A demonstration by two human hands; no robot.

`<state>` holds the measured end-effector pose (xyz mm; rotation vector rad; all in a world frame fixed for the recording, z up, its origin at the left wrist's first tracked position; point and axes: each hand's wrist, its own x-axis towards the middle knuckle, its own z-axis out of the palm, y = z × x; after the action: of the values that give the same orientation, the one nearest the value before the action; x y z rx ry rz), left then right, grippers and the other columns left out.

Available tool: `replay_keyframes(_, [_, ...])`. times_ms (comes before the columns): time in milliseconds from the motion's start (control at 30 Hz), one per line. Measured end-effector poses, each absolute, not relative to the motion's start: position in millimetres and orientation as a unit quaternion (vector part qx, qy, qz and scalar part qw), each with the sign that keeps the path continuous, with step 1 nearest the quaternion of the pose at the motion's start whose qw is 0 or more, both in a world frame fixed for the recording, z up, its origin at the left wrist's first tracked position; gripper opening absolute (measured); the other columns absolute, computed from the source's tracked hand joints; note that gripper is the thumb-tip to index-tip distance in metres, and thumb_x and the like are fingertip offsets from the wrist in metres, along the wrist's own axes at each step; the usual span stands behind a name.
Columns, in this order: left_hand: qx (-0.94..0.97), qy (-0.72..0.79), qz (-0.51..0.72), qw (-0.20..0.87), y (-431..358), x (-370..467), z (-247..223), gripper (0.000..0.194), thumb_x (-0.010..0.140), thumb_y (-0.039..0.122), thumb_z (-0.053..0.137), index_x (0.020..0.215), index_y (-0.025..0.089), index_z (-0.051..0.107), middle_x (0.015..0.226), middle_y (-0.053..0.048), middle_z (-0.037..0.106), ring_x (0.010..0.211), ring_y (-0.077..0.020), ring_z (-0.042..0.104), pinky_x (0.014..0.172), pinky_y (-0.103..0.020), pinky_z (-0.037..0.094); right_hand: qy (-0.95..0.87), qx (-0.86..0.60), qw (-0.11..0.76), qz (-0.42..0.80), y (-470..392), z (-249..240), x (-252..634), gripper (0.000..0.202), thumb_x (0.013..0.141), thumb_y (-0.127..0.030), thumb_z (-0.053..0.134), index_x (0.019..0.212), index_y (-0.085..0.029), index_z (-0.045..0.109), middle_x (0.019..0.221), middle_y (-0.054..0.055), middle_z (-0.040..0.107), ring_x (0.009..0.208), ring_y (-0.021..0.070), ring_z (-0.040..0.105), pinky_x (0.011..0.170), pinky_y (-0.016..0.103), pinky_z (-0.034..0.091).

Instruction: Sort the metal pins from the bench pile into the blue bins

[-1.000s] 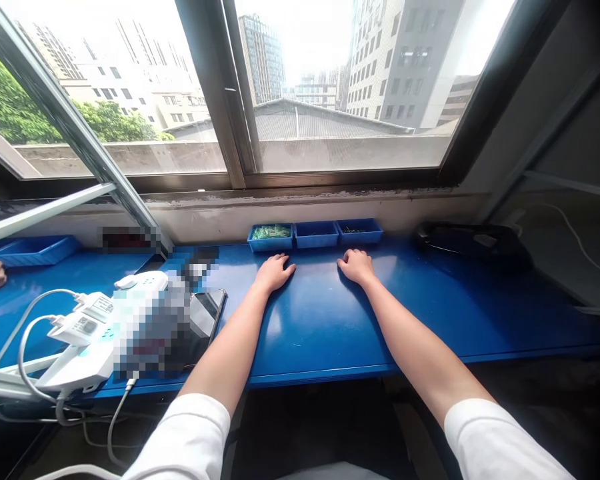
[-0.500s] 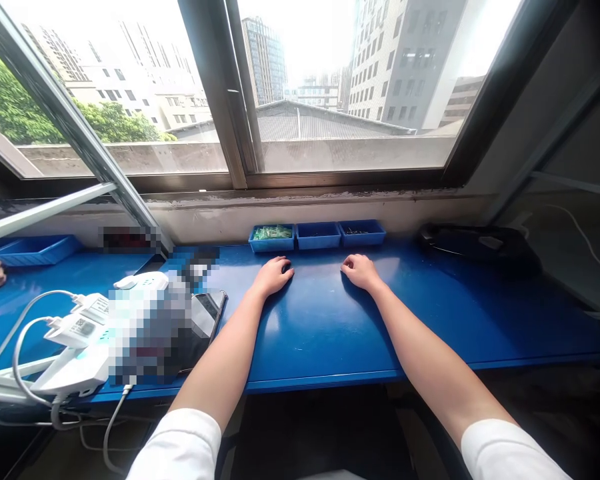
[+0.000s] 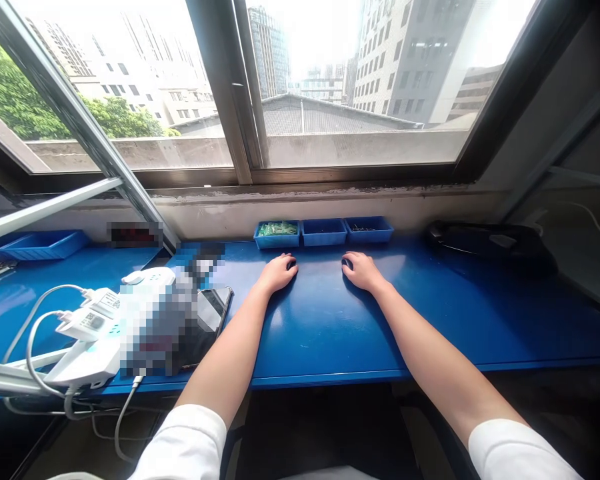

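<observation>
Tabletop [image 3: 325,333]: glossy blue, running beneath both hands.
Power strip [image 3: 87,360]: white, with chargers plugged in, well left of the left fingers and nearer the person.
Phone [image 3: 213,308]: dark, left of the left fingers and a little nearer.
Left hand [image 3: 280,272]: fingers [image 3: 287,258] loosely curled at the tabletop, thumb parted from them, nothing seen in their hold.
Right hand [image 3: 361,270]: a like half-open curl, thumb toward the left hand, no object visible in it.
Left bin [image 3: 278,243]: blue, just beyond the left fingers, with green pieces [image 3: 277,229] inside.
Middle bin [image 3: 325,238]: beyond the gap between both hands' fingers; contents cannot be made out.
Right bin [image 3: 371,237]: just beyond the right fingers, holding small thin pieces.
Black object [image 3: 495,241]: well right of the right fingers.
Window frame [image 3: 360,175]: farthest, past the bins.
</observation>
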<state>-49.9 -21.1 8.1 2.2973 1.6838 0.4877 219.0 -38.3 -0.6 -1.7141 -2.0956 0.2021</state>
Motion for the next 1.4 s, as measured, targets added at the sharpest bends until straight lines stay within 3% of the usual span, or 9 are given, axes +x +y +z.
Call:
replay_keyframes(167, [0.791, 0.577, 0.165, 0.12, -22, -49, 8, 0.043, 0.085, 0.04, 0.046, 0.121, 0.02, 0.06, 0.14, -0.007, 0.048, 0.135, -0.0219, 0.038, 0.11, -0.031, 0.033, -0.752, -0.625, 0.2, 0.062, -39, 1, 216, 0.029, 0.086, -0.029, 0.045, 0.109, -0.022, 0.062, 0.124, 0.007, 0.059, 0.117, 0.0238, 0.049, 0.098, 0.04, 0.034])
replay_keyframes(367, [0.771, 0.614, 0.157, 0.067, -13, -48, 12, 0.048, 0.079, 0.042, 0.051, 0.124, 0.024, 0.058, 0.12, -0.004, 0.065, 0.111, -0.0242, 0.06, 0.095, -0.031, 0.046, -0.735, -0.656, 0.165, 0.044, -30, 8, 209, 0.024, 0.083, -0.03, 0.047, 0.098, -0.019, 0.062, 0.108, 0.009, 0.063, 0.104, 0.0249, 0.053, 0.087, 0.037, 0.04])
replay_keyframes(567, [0.777, 0.625, 0.063, 0.032, 6, -41, 29, 0.038, 0.074, 0.04, 0.051, 0.102, 0.025, 0.07, 0.102, -0.007, 0.071, 0.097, -0.029, 0.064, 0.082, -0.035, 0.051, -0.729, -0.667, 0.149, 0.032, -15, 16, 202, 0.015, 0.081, -0.027, 0.048, 0.082, -0.019, 0.061, 0.098, 0.008, 0.064, 0.093, 0.022, 0.054, 0.069, 0.03, 0.041])
replay_keyframes(700, [0.773, 0.633, 0.049, 0.013, 9, -37, 34, 0.034, 0.075, 0.043, 0.049, 0.091, 0.025, 0.073, 0.095, -0.009, 0.072, 0.091, -0.0302, 0.065, 0.076, -0.037, 0.051, -0.724, -0.665, 0.184, -0.003, -15, 11, 199, 0.017, 0.083, -0.027, 0.045, 0.079, -0.019, 0.06, 0.095, 0.008, 0.064, 0.094, 0.0227, 0.051, 0.068, 0.03, 0.041])
replay_keyframes(833, [0.762, 0.644, 0.07, 0.0, 6, -38, 30, 0.036, 0.079, 0.044, 0.046, 0.096, 0.027, 0.072, 0.095, -0.009, 0.072, 0.09, -0.0297, 0.066, 0.074, -0.037, 0.051, -0.728, -0.656, 0.197, -0.01, -18, 6, 200, 0.017, 0.083, -0.029, 0.046, 0.077, -0.02, 0.059, 0.093, 0.008, 0.063, 0.094, 0.0232, 0.05, 0.07, 0.031, 0.041])
replay_keyframes(1167, [0.761, 0.623, 0.177, -0.035, -5, -40, 13, 0.036, 0.085, 0.037, 0.044, 0.111, 0.024, 0.065, 0.106, -0.007, 0.069, 0.099, -0.0263, 0.063, 0.085, -0.037, 0.049, -0.74, -0.642, 0.199, 0.01, -18, 3, 203, 0.016, 0.083, -0.03, 0.047, 0.082, -0.02, 0.06, 0.096, 0.009, 0.061, 0.097, 0.0242, 0.048, 0.078, 0.032, 0.041])
replay_keyframes(1400, [0.755, 0.596, 0.252, -0.1, 2, -41, 7, 0.052, 0.082, 0.028, 0.049, 0.131, 0.011, 0.05, 0.143, -0.015, 0.042, 0.135, -0.0283, 0.034, 0.109, -0.039, 0.033, -0.742, -0.639, 0.204, 0.012, -19, 1, 205, 0.017, 0.083, -0.031, 0.048, 0.084, -0.02, 0.061, 0.096, 0.009, 0.061, 0.097, 0.0245, 0.048, 0.081, 0.033, 0.041])
